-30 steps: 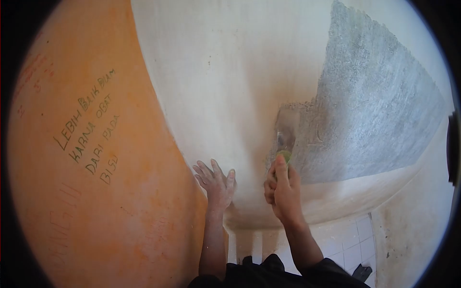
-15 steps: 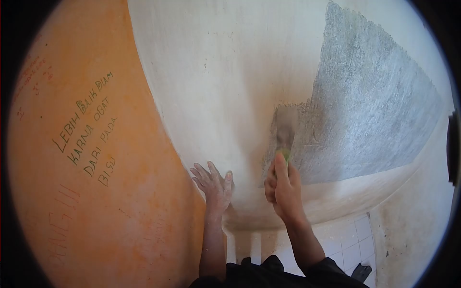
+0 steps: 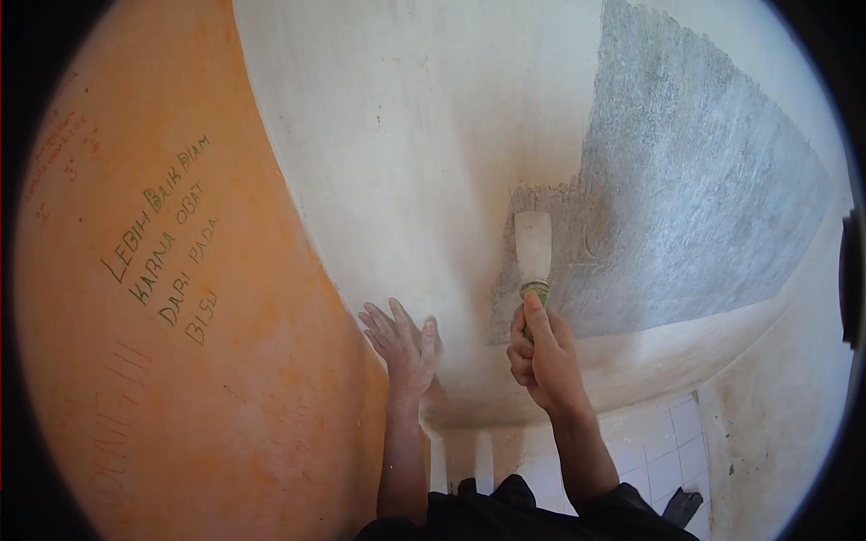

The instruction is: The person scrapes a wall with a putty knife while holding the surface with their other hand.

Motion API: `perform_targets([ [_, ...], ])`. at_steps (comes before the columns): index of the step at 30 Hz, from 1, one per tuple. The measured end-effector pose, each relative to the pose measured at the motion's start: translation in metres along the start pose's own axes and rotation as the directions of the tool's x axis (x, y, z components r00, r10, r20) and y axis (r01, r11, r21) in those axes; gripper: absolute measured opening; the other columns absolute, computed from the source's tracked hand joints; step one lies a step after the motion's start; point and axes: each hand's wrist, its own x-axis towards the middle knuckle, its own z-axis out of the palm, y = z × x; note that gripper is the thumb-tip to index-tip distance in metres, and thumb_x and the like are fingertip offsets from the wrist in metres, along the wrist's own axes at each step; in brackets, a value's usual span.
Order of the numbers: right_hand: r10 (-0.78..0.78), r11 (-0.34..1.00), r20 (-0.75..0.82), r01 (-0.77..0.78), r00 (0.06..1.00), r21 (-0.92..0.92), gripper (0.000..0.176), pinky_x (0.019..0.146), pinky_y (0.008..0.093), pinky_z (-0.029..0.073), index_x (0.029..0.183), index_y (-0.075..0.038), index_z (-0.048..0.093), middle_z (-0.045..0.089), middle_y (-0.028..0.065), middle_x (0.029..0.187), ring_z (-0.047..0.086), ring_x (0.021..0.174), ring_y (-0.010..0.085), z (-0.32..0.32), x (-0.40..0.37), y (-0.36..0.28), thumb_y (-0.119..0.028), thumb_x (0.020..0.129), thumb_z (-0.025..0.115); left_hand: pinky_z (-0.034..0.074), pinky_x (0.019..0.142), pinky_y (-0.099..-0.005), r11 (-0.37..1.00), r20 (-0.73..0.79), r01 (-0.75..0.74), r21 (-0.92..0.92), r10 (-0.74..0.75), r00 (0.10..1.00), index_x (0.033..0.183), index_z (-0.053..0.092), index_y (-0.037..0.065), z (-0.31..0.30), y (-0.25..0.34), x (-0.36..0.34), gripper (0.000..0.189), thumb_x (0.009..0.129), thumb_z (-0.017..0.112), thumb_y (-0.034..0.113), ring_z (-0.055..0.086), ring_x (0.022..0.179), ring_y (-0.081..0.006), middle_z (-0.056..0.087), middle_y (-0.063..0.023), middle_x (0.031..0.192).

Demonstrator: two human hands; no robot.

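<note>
My right hand (image 3: 546, 356) is wrapped round the green handle of a scraper (image 3: 534, 248), whose flat pale blade points up the wall. The blade lies over the lower left part of a rough grey patch (image 3: 695, 189) on the off-white wall (image 3: 397, 162). My left hand (image 3: 401, 347) rests with fingers spread on the white wall, close to the edge of the orange wall, and holds nothing.
On the left, the orange wall (image 3: 271, 379) bears green and red handwriting. White floor tiles (image 3: 663, 451) show at the bottom, with a dark object (image 3: 683, 508) on them. A dark object (image 3: 851, 279) stands at the right edge.
My right hand has moved slightly down and right with the scraper, whose blade was blurred and now shows sharply. My left hand has stayed in about the same place.
</note>
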Motion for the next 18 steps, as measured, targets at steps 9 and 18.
perform_targets([
  [9,-0.066,0.997,0.001,0.066,0.998,-0.044,0.035,0.036,0.0212,0.02,0.083,-0.013,0.047,0.034,-0.0072,0.057,0.028,0.042,0.0027,-0.01,0.014,0.014,-0.043,0.1,0.049,0.002,0.107,-0.0714,0.999,0.024,0.033,0.026,-0.034,0.999,0.152,0.006,0.002,0.003,-0.002,-0.001,0.081,0.098,0.041,0.051,-0.014,0.139,-0.056,-0.013,-0.0355,0.152],
  [18,-0.063,0.995,0.009,0.064,0.998,-0.073,0.037,0.037,0.0211,0.018,0.083,-0.011,0.046,0.033,-0.0068,0.058,0.028,0.042,0.0028,-0.02,0.007,0.001,-0.044,0.101,0.047,0.0,0.106,-0.0719,0.997,-0.045,0.002,0.072,0.001,0.999,0.152,-0.002,0.004,0.015,-0.006,-0.006,0.082,0.099,0.041,0.049,-0.014,0.138,-0.0574,-0.015,-0.0369,0.151],
])
